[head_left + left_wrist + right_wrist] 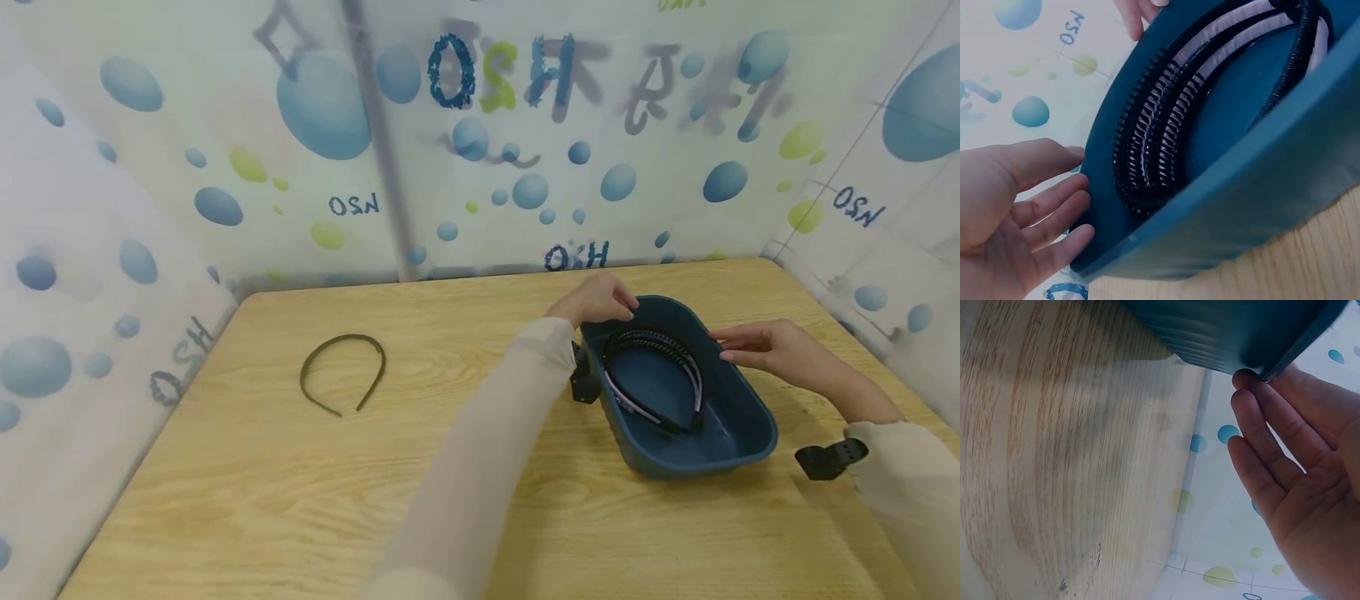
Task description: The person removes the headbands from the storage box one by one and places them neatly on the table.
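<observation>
A blue plastic basin [731, 417] stands on the right part of the table, its far end turned slightly left. Inside lie several headbands [656, 337], black and pale ones nested together, some with comb teeth [1157, 131]. My left hand [602, 298] holds the basin's rim at the far left corner, fingertips on the edge. On the right side, my right hand [776, 354] pinches the rim between thumb and fingers; fingers [1254, 425] show outside the wall. A thin dark headband [306, 367] lies alone on the table's left, apart from both hands.
The wooden table [247, 483] runs back to a pale curtain [465, 192] printed with bubbles and letters, which also closes off both sides. A black wrist camera [828, 458] is strapped to the right wrist, and another sits at the left wrist.
</observation>
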`<control>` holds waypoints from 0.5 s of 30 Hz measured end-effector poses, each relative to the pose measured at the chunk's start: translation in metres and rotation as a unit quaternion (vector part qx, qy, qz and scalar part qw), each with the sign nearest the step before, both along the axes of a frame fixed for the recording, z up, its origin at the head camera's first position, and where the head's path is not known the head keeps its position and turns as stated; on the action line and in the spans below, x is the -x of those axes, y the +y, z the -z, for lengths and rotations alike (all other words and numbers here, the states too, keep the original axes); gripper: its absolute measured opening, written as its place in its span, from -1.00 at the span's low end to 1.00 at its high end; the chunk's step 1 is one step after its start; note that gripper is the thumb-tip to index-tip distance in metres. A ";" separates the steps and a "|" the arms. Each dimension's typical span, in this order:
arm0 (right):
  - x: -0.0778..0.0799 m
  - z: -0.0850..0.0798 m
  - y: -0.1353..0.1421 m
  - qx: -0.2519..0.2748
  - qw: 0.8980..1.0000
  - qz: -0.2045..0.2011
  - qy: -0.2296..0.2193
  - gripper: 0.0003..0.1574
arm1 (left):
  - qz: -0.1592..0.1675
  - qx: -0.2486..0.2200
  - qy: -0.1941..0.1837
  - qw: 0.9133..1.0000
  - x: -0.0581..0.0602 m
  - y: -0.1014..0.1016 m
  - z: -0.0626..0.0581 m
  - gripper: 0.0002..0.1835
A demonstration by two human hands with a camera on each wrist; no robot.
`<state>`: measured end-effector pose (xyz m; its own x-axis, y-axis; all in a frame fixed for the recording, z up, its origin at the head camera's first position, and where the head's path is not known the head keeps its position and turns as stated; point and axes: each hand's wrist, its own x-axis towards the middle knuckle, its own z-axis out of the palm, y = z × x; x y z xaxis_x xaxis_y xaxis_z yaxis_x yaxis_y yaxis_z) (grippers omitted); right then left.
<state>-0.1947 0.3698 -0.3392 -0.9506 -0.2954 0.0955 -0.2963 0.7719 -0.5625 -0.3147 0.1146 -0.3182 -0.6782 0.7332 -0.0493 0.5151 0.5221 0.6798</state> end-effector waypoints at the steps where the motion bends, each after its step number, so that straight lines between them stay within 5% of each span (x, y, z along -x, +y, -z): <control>1: 0.000 0.000 0.000 0.001 1.000 -0.001 0.000 -0.54 | -0.002 0.008 0.006 1.000 0.000 0.002 0.000 -0.75; 15: 0.000 -0.001 0.000 -0.003 1.000 -0.002 0.001 -0.54 | -0.028 0.062 -0.025 0.997 -0.003 0.021 -0.006 -0.72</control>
